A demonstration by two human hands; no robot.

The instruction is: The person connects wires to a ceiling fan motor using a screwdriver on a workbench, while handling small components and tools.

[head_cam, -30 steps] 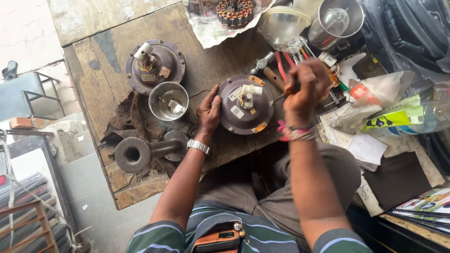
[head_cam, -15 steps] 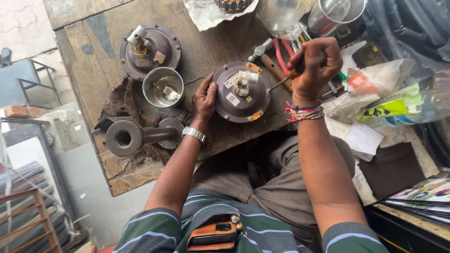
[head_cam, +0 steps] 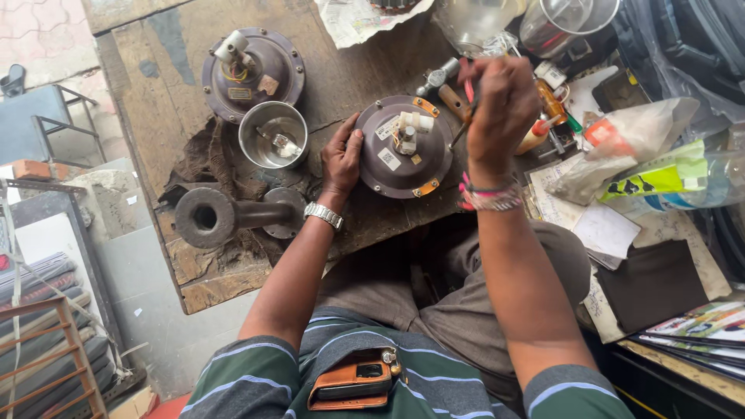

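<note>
Brown-grey metal motor housing, round and domed, lies at centre frame on a worn wooden table, its short white-capped shaft pointing up toward the camera.

Left hand: rests flat against the housing's left rim, fingers spread and curved around the edge, touching it and steadying it; a loose, open grip rather than a clenched one. A metal wristwatch sits on that wrist.

Right hand: closed into a fist around a red-handled screwdriver, held just above and right of the housing. The tool's long axis slants down and to the left, its tip close to the housing's upper right rim; whether it touches cannot be told. Beaded bracelets circle that wrist.

Relation: the housing lies down and left of the right hand, and directly right of the left hand, which is the nearer one, being in contact.

Other items:
- second, similar housing, upper left, with wires at its shaft
- steel bowl just below it, holding small parts
- dark flanged pipe piece, left of centre, lying sideways
- wooden-handled tool beside the right hand
- steel vessel, upper right
- plastic bags and papers, right side
</note>
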